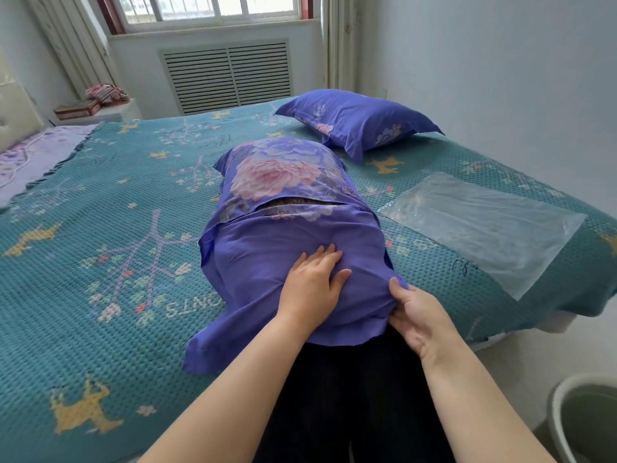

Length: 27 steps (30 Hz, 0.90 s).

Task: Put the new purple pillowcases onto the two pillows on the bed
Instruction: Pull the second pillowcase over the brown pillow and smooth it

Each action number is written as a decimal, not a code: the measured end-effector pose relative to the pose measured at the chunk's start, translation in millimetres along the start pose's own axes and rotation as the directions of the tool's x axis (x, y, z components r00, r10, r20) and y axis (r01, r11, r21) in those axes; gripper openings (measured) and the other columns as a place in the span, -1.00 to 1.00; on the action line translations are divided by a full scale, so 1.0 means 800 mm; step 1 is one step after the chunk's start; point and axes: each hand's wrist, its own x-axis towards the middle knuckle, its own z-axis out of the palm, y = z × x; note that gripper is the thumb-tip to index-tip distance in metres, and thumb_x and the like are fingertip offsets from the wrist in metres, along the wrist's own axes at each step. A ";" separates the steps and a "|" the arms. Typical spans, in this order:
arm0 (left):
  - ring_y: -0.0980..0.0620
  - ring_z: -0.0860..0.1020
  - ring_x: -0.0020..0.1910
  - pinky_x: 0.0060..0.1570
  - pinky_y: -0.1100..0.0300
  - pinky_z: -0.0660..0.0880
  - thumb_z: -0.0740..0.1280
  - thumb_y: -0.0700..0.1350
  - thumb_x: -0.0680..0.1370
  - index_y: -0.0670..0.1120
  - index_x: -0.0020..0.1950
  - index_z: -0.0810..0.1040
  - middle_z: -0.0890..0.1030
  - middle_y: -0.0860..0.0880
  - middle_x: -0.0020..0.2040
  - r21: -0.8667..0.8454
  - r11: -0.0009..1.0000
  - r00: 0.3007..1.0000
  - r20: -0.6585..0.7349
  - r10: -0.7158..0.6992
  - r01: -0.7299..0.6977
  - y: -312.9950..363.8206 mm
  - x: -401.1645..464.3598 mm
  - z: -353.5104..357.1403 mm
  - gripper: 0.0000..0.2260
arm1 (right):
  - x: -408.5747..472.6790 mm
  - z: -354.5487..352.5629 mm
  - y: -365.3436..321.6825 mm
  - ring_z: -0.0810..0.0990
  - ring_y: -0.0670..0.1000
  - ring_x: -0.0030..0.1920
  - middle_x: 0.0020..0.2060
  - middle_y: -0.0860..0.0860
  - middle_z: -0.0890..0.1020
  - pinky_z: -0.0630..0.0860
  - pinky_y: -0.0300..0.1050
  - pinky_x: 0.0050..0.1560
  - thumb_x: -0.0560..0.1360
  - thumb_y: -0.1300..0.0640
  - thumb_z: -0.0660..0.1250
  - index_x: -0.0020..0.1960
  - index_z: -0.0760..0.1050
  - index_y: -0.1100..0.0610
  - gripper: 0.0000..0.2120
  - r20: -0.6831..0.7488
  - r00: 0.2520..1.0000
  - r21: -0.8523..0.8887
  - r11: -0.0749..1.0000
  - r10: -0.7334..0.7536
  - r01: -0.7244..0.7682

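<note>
Down at the near edge of the bed, both hands are on the second pillow. Left hand lies flat on the purple pillowcase, fingers straight and relaxed, pressing the cloth down over the stuffing. Right hand pinches the case's near corner, thumb and fingers clenched on the fabric and drawing it toward the person. Loose purple hem spills over the bed's edge against the dark clothing below.

Midway up, the envelope flap gapes and a dark strip of the inner pillow shows through, so this one looks not quite finished. To do it well, I'd say keep the flat palm anchoring the filling while the pinching hand tugs the corner square, then tuck the flap shut over that gap.

Just to the right lies a flat clear plastic bag on the teal patterned bedspread. Farther on, the first pillow sits fully covered, well apart near the wall. Beyond the bed: a slatted radiator cover under the window, curtains either side, and a folded pink cloth on a ledge far left. A pale tub stands on the floor, bottom right.
</note>
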 end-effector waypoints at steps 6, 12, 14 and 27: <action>0.05 0.31 0.43 0.42 0.11 0.12 -0.20 0.17 0.52 -0.06 0.36 0.46 0.46 0.01 0.38 0.012 1.000 0.996 0.084 -0.005 0.004 0.000 -0.003 -0.002 -0.36 | -0.008 0.038 0.001 0.66 -0.01 -0.25 -0.25 0.12 0.68 0.60 -0.20 -0.19 0.62 0.22 0.13 -0.02 0.52 0.30 -0.78 0.054 0.987 0.154 0.978 -0.150 0.140; -0.17 0.52 -0.05 -0.14 0.08 0.24 0.12 -0.04 0.61 -0.11 -0.19 0.50 0.64 -0.13 -0.12 -0.038 0.984 0.983 0.050 -0.175 0.177 -0.011 -0.003 -0.021 -0.73 | 0.011 0.075 0.010 0.58 0.15 0.03 -0.05 0.17 0.63 0.46 -0.01 0.16 0.35 0.28 0.18 0.10 0.49 0.16 -0.67 0.462 0.818 -0.609 0.548 -0.343 0.573; -0.18 0.51 -0.13 -0.28 0.08 0.19 0.15 -0.05 0.59 -0.08 -0.27 0.40 0.62 -0.13 -0.18 -0.051 0.972 0.973 0.027 -0.229 0.230 -0.014 0.002 -0.023 -0.74 | 0.012 0.071 0.009 0.49 0.18 0.18 0.14 0.14 0.58 0.31 -0.03 0.24 0.39 0.29 0.16 0.28 0.39 0.13 -0.54 0.536 0.809 -0.827 0.045 -0.241 0.561; -0.17 0.49 -0.23 -0.32 0.09 0.21 0.13 -0.07 0.63 -0.09 -0.26 0.35 0.50 -0.06 -0.31 -0.277 0.918 0.940 -0.108 -0.324 0.285 -0.021 0.024 -0.025 -0.72 | 0.036 0.092 -0.036 0.55 0.12 0.15 0.07 0.02 0.62 0.22 0.13 0.29 0.45 0.08 0.26 0.12 0.45 0.06 -0.75 0.436 0.894 -0.573 -0.734 0.102 0.363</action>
